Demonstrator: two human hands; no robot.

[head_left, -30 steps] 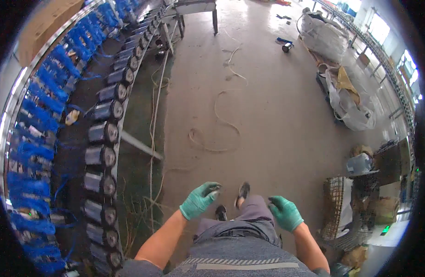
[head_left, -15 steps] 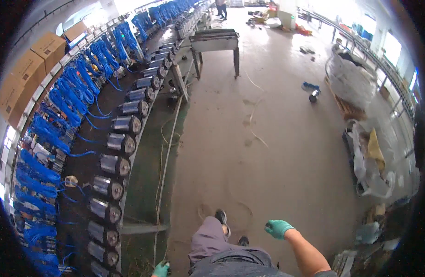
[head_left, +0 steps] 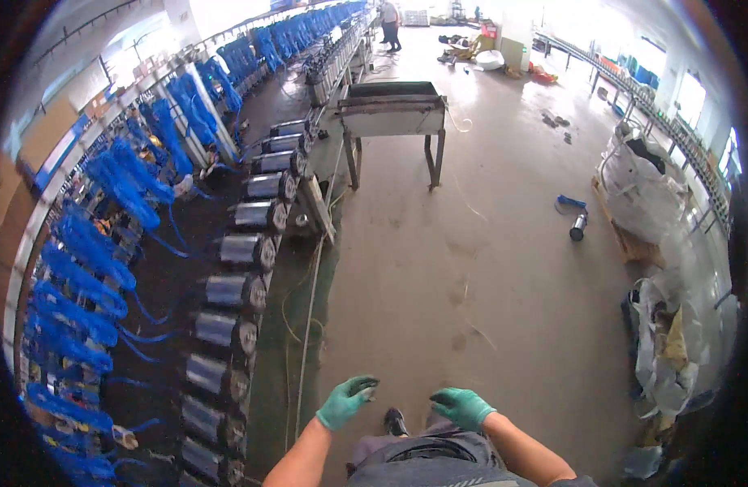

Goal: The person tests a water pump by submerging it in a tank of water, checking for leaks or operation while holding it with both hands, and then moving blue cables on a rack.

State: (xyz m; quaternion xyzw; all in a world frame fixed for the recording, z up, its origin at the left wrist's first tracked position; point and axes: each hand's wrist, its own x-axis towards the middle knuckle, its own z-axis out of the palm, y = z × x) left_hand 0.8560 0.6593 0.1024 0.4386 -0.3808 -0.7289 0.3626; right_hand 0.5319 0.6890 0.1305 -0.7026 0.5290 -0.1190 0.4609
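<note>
Both of my hands wear green gloves with dark fingertips and are raised in front of my body, a gap between them. My left hand has its fingers and thumb slightly apart, and nothing shows in it. Facing it, my right hand is loosely curved, also with nothing visible in it. Neither hand touches anything. To the left, nearest my left hand, runs a long row of silver cylindrical motor-like units with dark ends. Coils of blue cable hang beyond them, some leads trailing toward the units.
Ahead stands a metal trough table beside the line. A loose silver cylinder with blue cable lies on the floor. Large white sacks sit on a pallet at right. Thin cords cross the floor; a person stands far off.
My left hand has come up from the lower edge toward the middle, and my right hand has moved slightly left. The trough table and floor cylinder appear nearer as I walk forward.
</note>
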